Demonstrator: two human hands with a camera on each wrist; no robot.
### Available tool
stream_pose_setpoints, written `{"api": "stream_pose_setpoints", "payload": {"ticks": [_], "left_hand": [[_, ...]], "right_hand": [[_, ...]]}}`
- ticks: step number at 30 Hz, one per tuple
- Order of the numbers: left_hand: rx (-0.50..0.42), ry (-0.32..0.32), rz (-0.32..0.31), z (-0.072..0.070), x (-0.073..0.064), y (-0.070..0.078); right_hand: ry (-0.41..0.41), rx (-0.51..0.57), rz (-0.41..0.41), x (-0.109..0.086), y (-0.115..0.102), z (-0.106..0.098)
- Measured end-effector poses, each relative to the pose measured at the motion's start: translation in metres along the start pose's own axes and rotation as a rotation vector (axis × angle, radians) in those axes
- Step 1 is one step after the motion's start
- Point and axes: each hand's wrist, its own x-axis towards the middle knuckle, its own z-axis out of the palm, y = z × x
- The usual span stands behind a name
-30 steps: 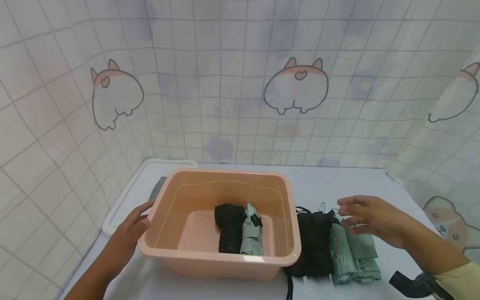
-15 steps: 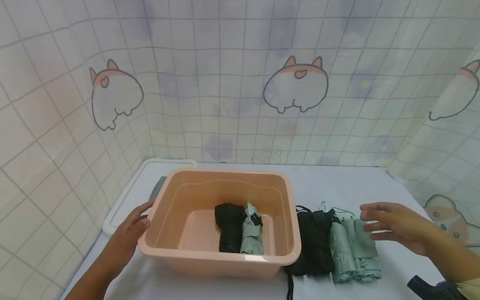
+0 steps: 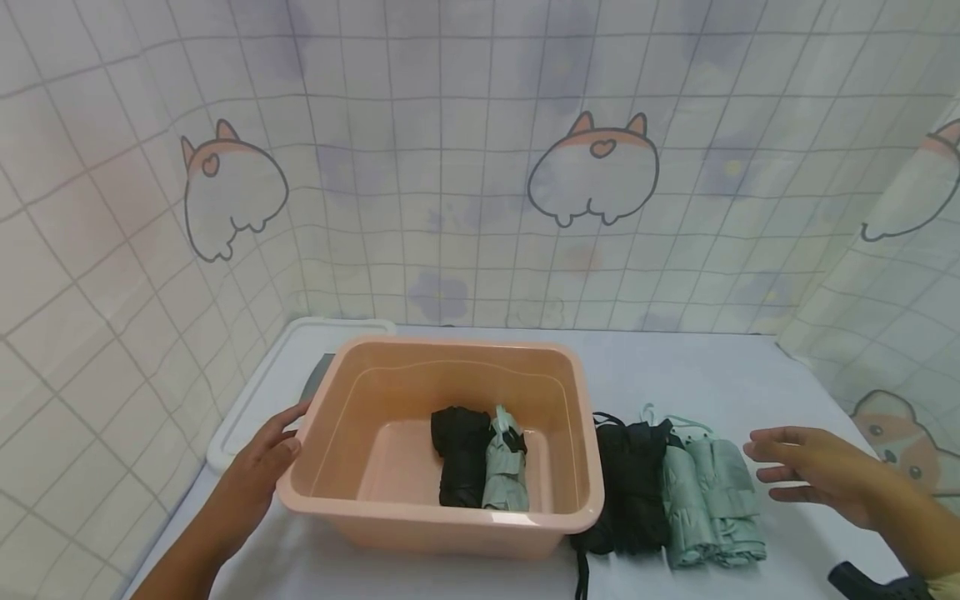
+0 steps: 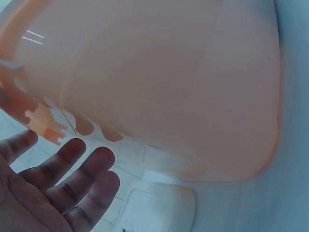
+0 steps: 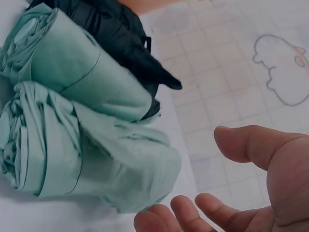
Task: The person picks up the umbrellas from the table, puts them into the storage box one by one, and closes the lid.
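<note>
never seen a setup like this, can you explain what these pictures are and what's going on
There's no machine: a person works here bare-handed. The wide view comes from a camera on the head, looking down; the two close-ups come from cameras on each wrist. On the white table stands a peach tub holding a black bundle and a pale green one. Right of it lie black fabric and two green rolls. The left hand is beside the tub; whether it touches is hard to tell. The right hand is beside the rolls, fingers apart, holding nothing.
</note>
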Motion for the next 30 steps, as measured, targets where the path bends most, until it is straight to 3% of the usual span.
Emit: {"api": "stream_pose_setpoints", "payload": {"ticks": [9,30], "left_hand": [[0.007,0.005,0.006,0.001,0.000,-0.002],[-0.007,0.008,-0.005,0.002,0.002,-0.005]], "right_hand": [[-0.018,0.037,0.066,0.011,0.021,0.000],[-0.083,0.086,0.126,0.019,0.036,0.018]]}}
